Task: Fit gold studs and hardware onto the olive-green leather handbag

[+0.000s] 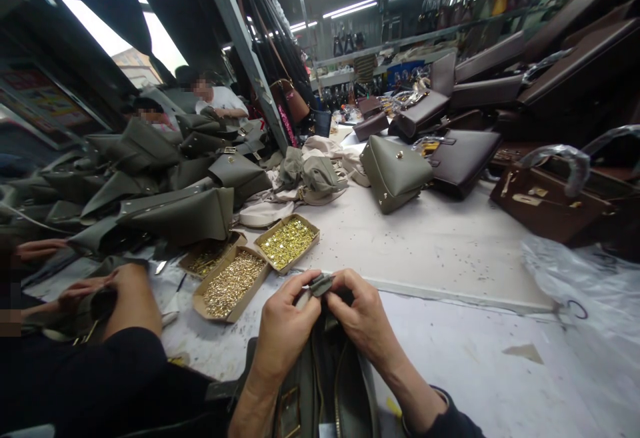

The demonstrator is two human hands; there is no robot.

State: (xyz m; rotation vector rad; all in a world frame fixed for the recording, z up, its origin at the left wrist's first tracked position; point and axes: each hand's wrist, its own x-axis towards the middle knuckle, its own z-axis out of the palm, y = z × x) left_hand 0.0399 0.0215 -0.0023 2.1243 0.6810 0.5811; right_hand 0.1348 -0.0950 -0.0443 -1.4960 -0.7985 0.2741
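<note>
A dark olive-green handbag point(311, 385) stands in front of my body, with a zip and a gold buckle showing on it. Above its top, my left hand point(285, 321) pinches one side of a short olive-green leather tab point(321, 285) between thumb and forefinger. My right hand point(364, 313) has its fingers closed on the other side of the same tab. The fingers partly cover the tab, so I cannot make out what it joins to. Just beyond my left hand are a cardboard box point(250, 296) of small copper-gold pieces and another cardboard box point(303, 251) of shiny yellow-gold pieces.
Olive-green bag parts point(175, 215) are heaped at the left, near a co-worker's arm point(133, 298). An olive bag point(397, 175), a dark brown bag point(465, 161) and a brown handbag point(545, 201) stand across the table point(440, 238). Clear plastic point(590, 298) lies at the right.
</note>
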